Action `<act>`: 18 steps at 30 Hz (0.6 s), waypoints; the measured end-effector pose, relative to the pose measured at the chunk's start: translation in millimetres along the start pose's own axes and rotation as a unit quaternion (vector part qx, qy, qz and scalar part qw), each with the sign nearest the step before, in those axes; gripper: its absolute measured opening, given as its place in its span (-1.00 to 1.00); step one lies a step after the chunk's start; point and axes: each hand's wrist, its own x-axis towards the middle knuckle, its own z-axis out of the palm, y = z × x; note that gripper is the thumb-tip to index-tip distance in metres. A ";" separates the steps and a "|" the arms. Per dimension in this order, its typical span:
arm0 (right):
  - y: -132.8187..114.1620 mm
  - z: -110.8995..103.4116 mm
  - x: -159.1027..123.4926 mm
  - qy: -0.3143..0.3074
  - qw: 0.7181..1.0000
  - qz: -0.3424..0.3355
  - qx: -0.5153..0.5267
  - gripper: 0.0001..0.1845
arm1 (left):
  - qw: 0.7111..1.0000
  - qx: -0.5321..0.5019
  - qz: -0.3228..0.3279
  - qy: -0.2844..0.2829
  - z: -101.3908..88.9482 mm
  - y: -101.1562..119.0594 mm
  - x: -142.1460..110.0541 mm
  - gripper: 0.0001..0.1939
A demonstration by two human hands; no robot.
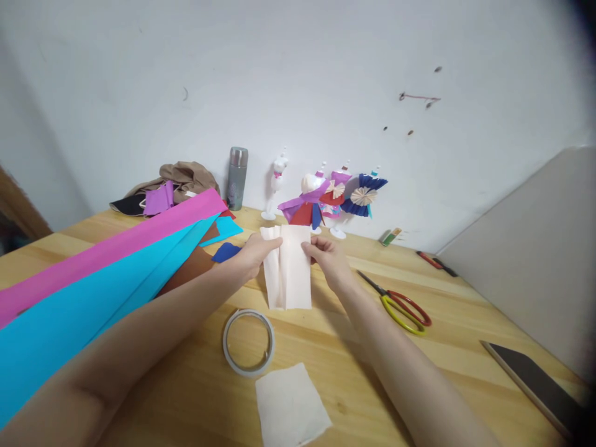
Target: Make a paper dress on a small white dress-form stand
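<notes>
A pale cream sheet of crepe paper (297, 273) hangs upright between my hands, with lengthwise folds on its left side. My left hand (257, 251) pinches its upper left part, thumb in front. At the upper right edge my right hand (327, 256) grips it between thumb and curled fingers. Below the sheet, a roll of double-sided tape (249, 343) lies flat on the wooden table (195, 385). A second cream paper piece (293, 406) rests nearer to me. Scissors (400, 308) with red and yellow handles lie right of my right hand.
Pink (116, 248) and blue paper (93, 310) cover the left side. Behind stand a flask (237, 179), a bare white mannequin (278, 177) and several dressed ones, including one in dark blue paper (363, 197). A dark flat device (531, 382) lies at right.
</notes>
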 end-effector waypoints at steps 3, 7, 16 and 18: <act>1.1 0.2 0.1 0.000 1.000 -0.003 -0.004 -0.62 | 1.000 0.007 -0.008 0.003 -1.5 -0.3 1.2 -0.86; 1.4 2.3 -2.8 -0.008 1.000 -0.012 -0.011 -0.63 | 0.999 0.005 -0.029 -0.042 -1.1 -0.5 -2.6 -0.79; 0.7 6.0 -10.3 -0.089 0.995 -0.012 -0.032 -0.64 | 0.898 0.414 0.150 0.024 -18.5 64.1 -5.5 -0.95; 1.8 10.8 -14.3 -0.130 0.990 -0.004 -0.046 -0.67 | 0.865 0.472 0.154 0.075 -36.3 95.4 -7.2 -0.94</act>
